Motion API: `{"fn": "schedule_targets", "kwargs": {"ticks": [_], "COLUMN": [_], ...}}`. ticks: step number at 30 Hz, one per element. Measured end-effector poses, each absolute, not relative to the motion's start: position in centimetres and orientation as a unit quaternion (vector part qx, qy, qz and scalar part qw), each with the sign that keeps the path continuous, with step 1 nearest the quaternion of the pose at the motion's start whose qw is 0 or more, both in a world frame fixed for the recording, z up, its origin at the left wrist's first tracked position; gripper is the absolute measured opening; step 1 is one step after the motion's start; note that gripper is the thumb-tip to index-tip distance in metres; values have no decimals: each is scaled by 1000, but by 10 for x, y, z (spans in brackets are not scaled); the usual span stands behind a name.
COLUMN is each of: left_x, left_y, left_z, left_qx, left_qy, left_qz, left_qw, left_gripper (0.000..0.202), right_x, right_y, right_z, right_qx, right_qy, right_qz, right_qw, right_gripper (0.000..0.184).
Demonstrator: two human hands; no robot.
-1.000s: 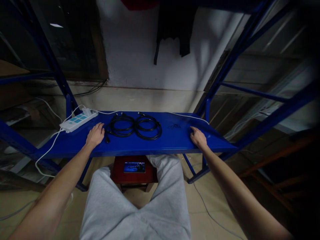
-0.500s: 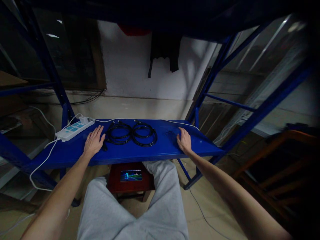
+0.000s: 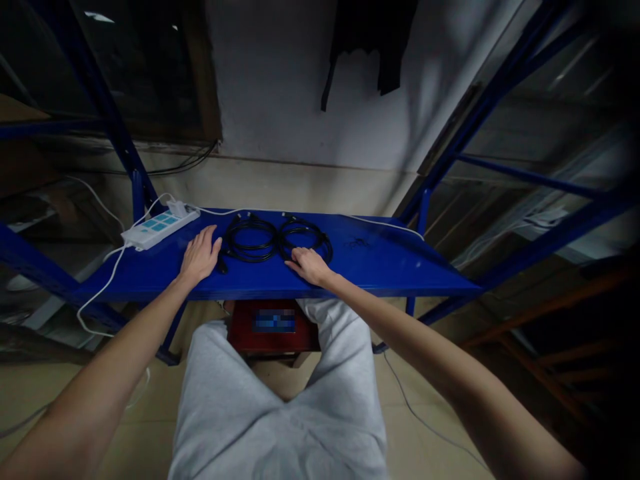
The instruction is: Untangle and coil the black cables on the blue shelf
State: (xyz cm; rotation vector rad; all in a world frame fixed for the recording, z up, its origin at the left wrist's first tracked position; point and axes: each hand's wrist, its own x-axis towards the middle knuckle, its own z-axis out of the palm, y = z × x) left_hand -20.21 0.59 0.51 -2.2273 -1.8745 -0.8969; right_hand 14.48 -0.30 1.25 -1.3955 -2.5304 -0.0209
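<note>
My left hand (image 3: 200, 257) lies flat on the blue shelf (image 3: 390, 273), fingers stretched out, just left of a coiled black cable (image 3: 253, 259). A second coiled black cable (image 3: 330, 251) lies against the first on its right. At that coil's front edge is my right hand (image 3: 310, 265), its fingers bent and closed on the cable; the fingertips are partly hidden. Several thin dark pieces, perhaps ties (image 3: 357, 243), lie on the shelf to the right of the coils.
A white power strip (image 3: 160, 227) with a plug in it sits at the shelf's left end. A white cord (image 3: 385, 223) runs along the back edge. Below is a red stool (image 3: 305, 341) bearing a lit screen (image 3: 274, 321). Blue uprights (image 3: 115, 140) frame the sides.
My right hand has moved left from beside the thin dark pieces to the right coil, and its fingers have closed. My left hand stays flat on the shelf. The view has tilted downward.
</note>
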Motion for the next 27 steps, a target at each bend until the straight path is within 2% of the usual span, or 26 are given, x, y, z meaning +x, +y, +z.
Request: {"fn": "schedule_targets", "kwargs": {"ticks": [7, 10, 14, 17, 19, 20, 24, 27], "left_x": [-200, -204, -198, -169, -138, -120, -63, -50], "left_y": [4, 3, 9, 23, 32, 36, 35, 22], "left_z": [7, 7, 20, 49, 76, 90, 135, 147], "left_qx": [-732, -697, -677, -703, -729, -740, -744, -694], "left_qy": [-596, -606, -567, -481, -422, -394, -322, -346], "left_qz": [-328, -380, -467, -522, -539, -543, -500, -471], "left_qw": [41, 45, 55, 34, -17, -58, -303, -420], "left_gripper": [59, 59, 62, 83, 92, 91, 50, 38], "right_x": [139, 143, 154, 153, 144, 137, 111, 110], "right_y": [-18, -18, -1, 17, 25, 27, 25, 26], "right_z": [28, 43, 93, 146, 176, 188, 213, 214], "right_qx": [-532, -524, -521, -533, -524, -515, -489, -510], "right_qy": [-846, -850, -842, -822, -820, -822, -836, -827], "right_qz": [-31, -55, -140, -194, -214, -219, -202, -153], "right_qw": [17, 11, 10, 50, 87, 104, 148, 180], "right_gripper": [42, 42, 34, 35, 36, 35, 32, 28]}}
